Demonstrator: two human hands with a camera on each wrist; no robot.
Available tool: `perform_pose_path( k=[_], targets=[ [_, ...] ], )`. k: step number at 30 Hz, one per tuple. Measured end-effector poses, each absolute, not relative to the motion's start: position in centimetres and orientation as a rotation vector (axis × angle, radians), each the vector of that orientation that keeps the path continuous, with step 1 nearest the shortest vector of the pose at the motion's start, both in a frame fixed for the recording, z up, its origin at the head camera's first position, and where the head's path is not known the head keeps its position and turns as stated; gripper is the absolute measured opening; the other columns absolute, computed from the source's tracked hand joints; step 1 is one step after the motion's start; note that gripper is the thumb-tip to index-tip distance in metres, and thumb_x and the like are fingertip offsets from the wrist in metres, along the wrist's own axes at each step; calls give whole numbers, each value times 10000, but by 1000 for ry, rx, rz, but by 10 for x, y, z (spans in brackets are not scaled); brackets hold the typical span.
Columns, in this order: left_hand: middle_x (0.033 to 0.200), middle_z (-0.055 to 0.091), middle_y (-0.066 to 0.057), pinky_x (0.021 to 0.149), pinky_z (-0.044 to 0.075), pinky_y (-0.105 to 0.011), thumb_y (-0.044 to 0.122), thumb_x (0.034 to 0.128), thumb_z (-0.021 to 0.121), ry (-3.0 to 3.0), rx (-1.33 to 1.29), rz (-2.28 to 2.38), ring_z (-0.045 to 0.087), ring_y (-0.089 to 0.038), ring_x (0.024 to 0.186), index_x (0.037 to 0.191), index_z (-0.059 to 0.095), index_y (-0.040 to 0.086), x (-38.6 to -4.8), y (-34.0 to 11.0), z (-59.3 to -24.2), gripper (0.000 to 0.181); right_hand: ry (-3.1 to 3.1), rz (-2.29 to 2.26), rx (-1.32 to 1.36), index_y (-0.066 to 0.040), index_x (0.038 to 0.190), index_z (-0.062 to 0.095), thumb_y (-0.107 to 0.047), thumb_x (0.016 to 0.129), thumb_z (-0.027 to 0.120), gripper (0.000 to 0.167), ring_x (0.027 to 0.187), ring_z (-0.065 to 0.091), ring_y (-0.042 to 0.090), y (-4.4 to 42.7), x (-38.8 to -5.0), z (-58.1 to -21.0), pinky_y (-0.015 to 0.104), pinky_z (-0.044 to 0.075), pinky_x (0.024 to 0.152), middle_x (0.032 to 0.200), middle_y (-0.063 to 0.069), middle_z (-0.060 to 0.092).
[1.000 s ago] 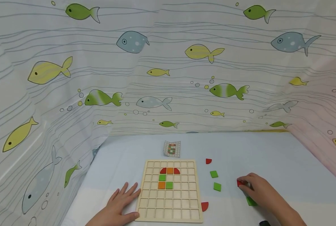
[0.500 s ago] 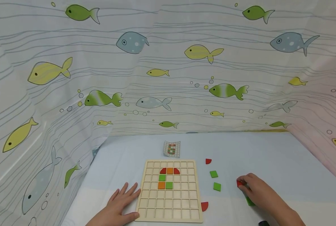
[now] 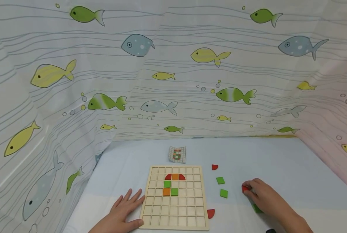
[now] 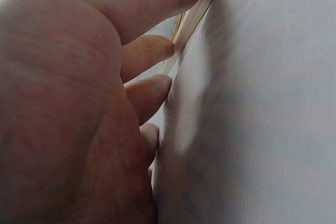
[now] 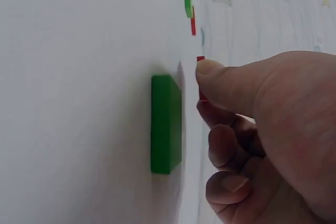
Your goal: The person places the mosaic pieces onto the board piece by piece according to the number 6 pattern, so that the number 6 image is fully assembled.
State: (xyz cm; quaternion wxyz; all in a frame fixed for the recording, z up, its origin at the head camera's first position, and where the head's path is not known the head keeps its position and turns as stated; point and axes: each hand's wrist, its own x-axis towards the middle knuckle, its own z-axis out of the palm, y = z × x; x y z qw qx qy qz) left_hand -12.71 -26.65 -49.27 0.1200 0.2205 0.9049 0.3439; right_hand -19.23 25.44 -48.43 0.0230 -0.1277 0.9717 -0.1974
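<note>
A wooden grid board (image 3: 173, 205) lies flat on the table. In its upper cells sit two red quarter-circle tiles, an orange square (image 3: 175, 176) between them, and green and orange squares below. My left hand (image 3: 123, 210) rests at the board's left edge, fingers spread, thumb and fingertips touching the rim. Right of the board, my right hand (image 3: 263, 195) pinches a red tile (image 3: 244, 189) between thumb and fingers; in the right wrist view its edge shows beside the thumb. A green square tile (image 5: 164, 124) lies on the table beneath that hand, partly hidden in the head view.
Between board and right hand lie two green squares (image 3: 224, 193) and a red quarter-circle (image 3: 215, 167). Another red quarter-circle (image 3: 211, 213) lies against the board's right edge. A small pattern card (image 3: 177, 154) is behind the board. A dark object (image 3: 271, 231) shows at the bottom edge.
My right hand, with the red tile, has shifted slightly left. The left hand stays at the board's edge. The head view has tilted a little.
</note>
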Motion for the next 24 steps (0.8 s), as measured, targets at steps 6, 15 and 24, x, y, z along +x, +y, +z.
perform_pose_path(
  k=[6, 15, 24],
  targets=[
    [1584, 250, -212, 1020, -21, -703, 433, 938, 646, 2646, 648, 1001, 14, -541, 1430, 1504, 408, 43, -127, -266, -492, 727, 3007, -597, -405, -111, 1112, 695, -215, 885, 758, 258, 920, 583, 130, 240, -193, -479, 407, 519, 850, 985, -52, 599],
    [1587, 241, -218, 1021, -36, -699, 424, 942, 644, 2624, 637, 1023, -3, -543, 1429, 1508, 404, 49, -126, -267, -490, 721, 3020, -628, -434, -135, 1101, 707, -145, 859, 778, 253, 902, 565, 103, 208, -194, -475, 372, 527, 850, 952, -81, 585],
    [1589, 235, -218, 1023, -44, -691, 413, 950, 637, 2618, 649, 1034, -12, -542, 1428, 1510, 397, 42, -126, -268, -491, 714, 3038, -628, -615, -164, 1023, 699, -151, 859, 780, 183, 831, 513, 59, 178, -196, -473, 294, 514, 769, 908, -120, 541]
  ],
)
